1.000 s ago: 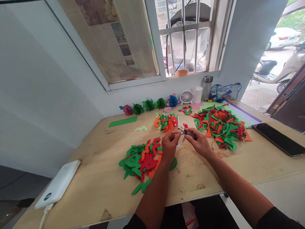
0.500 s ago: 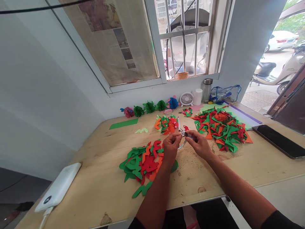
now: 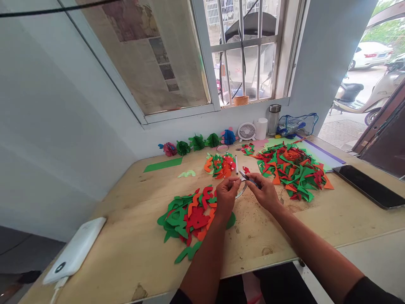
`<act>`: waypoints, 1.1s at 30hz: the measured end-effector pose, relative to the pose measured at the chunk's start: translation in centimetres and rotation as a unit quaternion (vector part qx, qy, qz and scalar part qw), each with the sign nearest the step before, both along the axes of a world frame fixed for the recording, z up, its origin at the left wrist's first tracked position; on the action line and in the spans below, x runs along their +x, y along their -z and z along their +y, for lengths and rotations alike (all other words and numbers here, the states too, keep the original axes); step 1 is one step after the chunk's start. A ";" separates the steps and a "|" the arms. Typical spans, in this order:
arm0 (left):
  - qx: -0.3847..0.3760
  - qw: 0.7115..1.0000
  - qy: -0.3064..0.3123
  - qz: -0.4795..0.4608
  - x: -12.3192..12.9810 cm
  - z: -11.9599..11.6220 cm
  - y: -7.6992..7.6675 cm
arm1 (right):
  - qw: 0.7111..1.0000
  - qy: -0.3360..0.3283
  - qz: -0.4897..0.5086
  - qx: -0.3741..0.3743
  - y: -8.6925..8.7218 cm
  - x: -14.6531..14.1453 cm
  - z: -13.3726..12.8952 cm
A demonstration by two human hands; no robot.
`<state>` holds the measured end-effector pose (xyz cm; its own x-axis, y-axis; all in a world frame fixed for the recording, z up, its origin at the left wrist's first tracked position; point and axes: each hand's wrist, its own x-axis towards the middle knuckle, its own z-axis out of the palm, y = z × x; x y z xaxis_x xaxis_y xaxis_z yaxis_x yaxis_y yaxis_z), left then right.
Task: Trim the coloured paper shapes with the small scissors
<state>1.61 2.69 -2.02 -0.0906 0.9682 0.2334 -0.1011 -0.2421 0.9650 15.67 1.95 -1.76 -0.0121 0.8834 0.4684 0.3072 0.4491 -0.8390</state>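
My left hand [image 3: 228, 192] is closed in a pinch at the middle of the table, on the end of a small white strip [image 3: 243, 178] that looks like tape. My right hand [image 3: 264, 192] is wrapped round small dark-handled scissors [image 3: 249, 179], their tips pointing up and left close to the strip. Just under both hands a tape roll [image 3: 241, 191] shows as a pale ring, partly hidden by the fingers. A heap of green, red and orange cut-out shapes [image 3: 186, 215] lies beside my left forearm, which covers part of it.
Coloured scraps [image 3: 294, 169] are piled at the right, near a black phone [image 3: 368, 185]. Behind my hands lie a white pen [image 3: 236, 164] and cut-outs with white bits [image 3: 221, 165]. Paper ornaments [image 3: 198, 142], a small fan [image 3: 247, 131] and a bottle [image 3: 274, 120] line the wall. A power bank [image 3: 76, 249] sits left.
The scissor blades, apart half a second ago, now look closer together near the strip. Both hands keep nearly the same place. The whole view has shifted slightly.
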 end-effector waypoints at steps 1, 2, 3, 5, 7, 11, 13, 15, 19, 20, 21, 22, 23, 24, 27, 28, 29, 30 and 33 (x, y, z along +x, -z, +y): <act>0.002 1.000 -0.002 -0.001 0.0 0.0 0.1 | 1.000 0.001 0.000 0.000 0.0 0.0 0.0; 0.005 1.000 -0.002 -0.002 0.0 0.0 0.1 | 1.000 0.002 -0.002 0.000 0.0 0.0 0.0; 0.008 1.000 -0.002 -0.002 0.0 0.0 0.1 | 1.000 0.004 -0.006 0.000 -0.1 0.0 -0.1; 0.013 1.000 -0.004 -0.004 0.0 0.0 0.2 | 1.000 0.009 -0.011 -0.001 -0.3 -0.1 -0.2; 0.011 1.000 -0.011 -0.006 0.0 0.0 0.1 | 1.000 0.011 -0.004 -0.004 -0.5 -0.2 -0.3; 0.003 1.000 -0.021 -0.005 0.0 0.0 -0.2 | 1.000 0.005 0.007 -0.009 -0.8 -0.2 -0.5; 0.001 1.000 -0.022 -0.009 0.0 0.0 -0.3 | 1.000 -0.004 0.003 -0.012 -0.8 -0.3 -0.5; -0.006 1.000 -0.020 -0.016 0.0 -0.1 -0.4 | 1.000 -0.014 -0.001 -0.016 -0.8 -0.3 -0.6; -0.021 0.999 -0.005 -0.024 0.1 -0.2 -0.5 | 1.000 -0.022 -0.004 -0.017 -0.7 -0.2 -0.5; -0.020 1.000 0.002 -0.021 0.1 -0.2 -0.5 | 1.000 -0.024 -0.005 -0.017 -0.6 -0.2 -0.5; -0.017 1.000 0.009 -0.017 0.2 -0.3 -0.5 | 0.999 -0.027 -0.005 -0.016 -0.6 -0.2 -0.5; -0.012 1.000 0.017 -0.014 0.2 -0.3 -0.5 | 0.999 -0.029 -0.005 -0.017 -0.5 -0.2 -0.5; -0.006 1.000 0.026 -0.011 0.2 -0.3 -0.5 | 0.999 -0.030 -0.005 -0.018 -0.5 -0.2 -0.4; 0.002 0.999 0.033 -0.010 0.2 -0.3 -0.5 | 0.999 -0.030 -0.006 -0.019 -0.5 -0.1 -0.4; 0.015 0.998 0.053 -0.015 0.1 -0.3 -0.4 | 0.999 -0.032 -0.011 -0.017 -0.5 -0.1 -0.4; 0.015 0.998 0.056 -0.016 0.1 -0.3 -0.4 | 0.999 -0.032 -0.013 -0.014 -0.5 -0.1 -0.5; 0.014 0.998 0.059 -0.016 0.1 -0.3 -0.3 | 0.999 -0.032 -0.015 -0.011 -0.6 -0.2 -0.5; 0.013 0.998 0.060 -0.016 0.1 -0.3 -0.3 | 0.999 -0.029 -0.016 -0.008 -0.6 -0.2 -0.5; 0.018 0.998 0.065 -0.009 0.0 -0.3 -0.3 | 1.000 -0.014 -0.020 -0.001 -0.6 -0.2 -0.5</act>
